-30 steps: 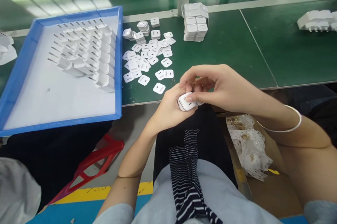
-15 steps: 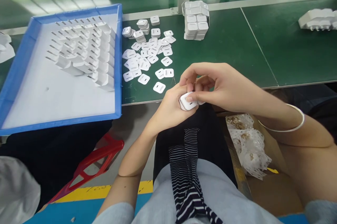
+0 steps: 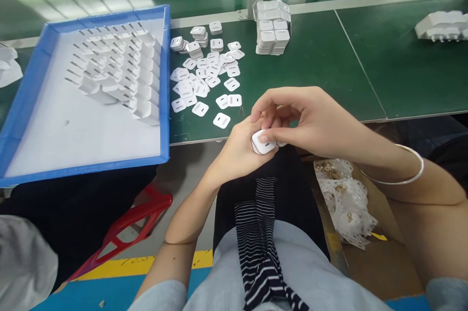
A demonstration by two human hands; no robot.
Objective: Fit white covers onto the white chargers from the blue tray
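Observation:
In front of my lap, just off the bench edge, my left hand (image 3: 241, 147) is wrapped round a white charger (image 3: 266, 146) whose slotted end faces up. My right hand (image 3: 292, 118) reaches over from the right with its thumb pressed on that end face. Its other fingers curl behind the charger, and whether they grip a further piece I cannot tell. A sliver of white shows beside the charger under the right thumb. Loose white slotted cover plates (image 3: 201, 89) lie scattered on the green bench (image 3: 314, 74) beyond my hands.
A blue-rimmed tray (image 3: 165, 106) at left holds rows of white chargers (image 3: 146, 82) with pins. Stacked covers (image 3: 272, 38) stand at the back, and more white chargers (image 3: 442, 26) at far right. Below are a red stool (image 3: 146, 213) and a cardboard box (image 3: 376, 267) with plastic scraps (image 3: 347, 204).
Almost nothing differs. Both hands and the charger have shifted very slightly to the right, and the right thumb stays on the end face.

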